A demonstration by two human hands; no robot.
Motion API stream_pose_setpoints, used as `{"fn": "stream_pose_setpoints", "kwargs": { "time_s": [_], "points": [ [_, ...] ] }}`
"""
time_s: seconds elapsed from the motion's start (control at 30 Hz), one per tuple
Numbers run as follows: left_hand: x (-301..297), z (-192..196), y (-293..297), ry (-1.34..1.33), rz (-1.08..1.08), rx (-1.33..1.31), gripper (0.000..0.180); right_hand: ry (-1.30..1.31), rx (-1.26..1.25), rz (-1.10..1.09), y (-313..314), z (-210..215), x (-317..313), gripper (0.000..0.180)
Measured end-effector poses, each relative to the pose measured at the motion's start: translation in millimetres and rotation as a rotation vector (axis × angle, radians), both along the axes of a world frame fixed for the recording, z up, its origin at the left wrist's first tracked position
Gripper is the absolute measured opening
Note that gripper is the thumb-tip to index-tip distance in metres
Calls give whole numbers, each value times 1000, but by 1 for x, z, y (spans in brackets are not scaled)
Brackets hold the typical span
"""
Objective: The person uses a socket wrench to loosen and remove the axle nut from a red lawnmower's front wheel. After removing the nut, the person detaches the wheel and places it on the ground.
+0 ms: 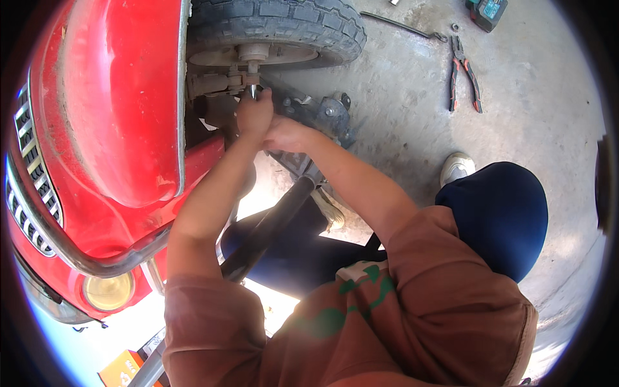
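At the hub of a black tyre (277,26), my left hand (254,116) is closed around a shiny metal piece (253,91), perhaps a socket, just below a rusty axle stub (253,66). Most of that piece is hidden by my fingers. My right hand (285,134) lies right behind the left one, its fingers curled and mostly out of sight, so what it holds cannot be made out. Beside the hands are a rusty suspension arm (216,84) and a dark, greasy metal assembly (332,113).
A red fender (122,97) and a chrome bumper bar (109,263) stand on the left. Pliers with red-black handles (464,74), a long dark wrench (403,26), a nut (455,27) and a teal battery pack (488,11) lie on concrete. A dark pole (271,226) slants below my arms.
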State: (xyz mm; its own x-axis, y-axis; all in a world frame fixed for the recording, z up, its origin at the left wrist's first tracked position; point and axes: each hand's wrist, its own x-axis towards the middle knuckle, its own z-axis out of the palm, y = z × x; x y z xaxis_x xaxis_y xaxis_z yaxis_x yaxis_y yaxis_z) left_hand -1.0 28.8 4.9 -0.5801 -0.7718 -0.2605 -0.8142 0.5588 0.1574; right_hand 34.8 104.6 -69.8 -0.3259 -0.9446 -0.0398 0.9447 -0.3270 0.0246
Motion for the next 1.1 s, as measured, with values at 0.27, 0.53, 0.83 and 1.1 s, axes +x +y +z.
{"fn": "stream_pose_setpoints", "kwargs": {
  "time_s": [0.27,0.53,0.83,1.1],
  "points": [
    [-16,20,-32,-88,296,873,27,246,493,-71,4,37,15,13],
    [-12,2,-41,-218,96,293,29,-134,-43,94,-13,25,-9,5],
    [1,32,-27,-112,-155,53,49,-133,493,-81,-56,48,12,26],
    [2,39,-38,-69,-127,277,37,92,717,-182,-54,55,10,23]
  ]
}}
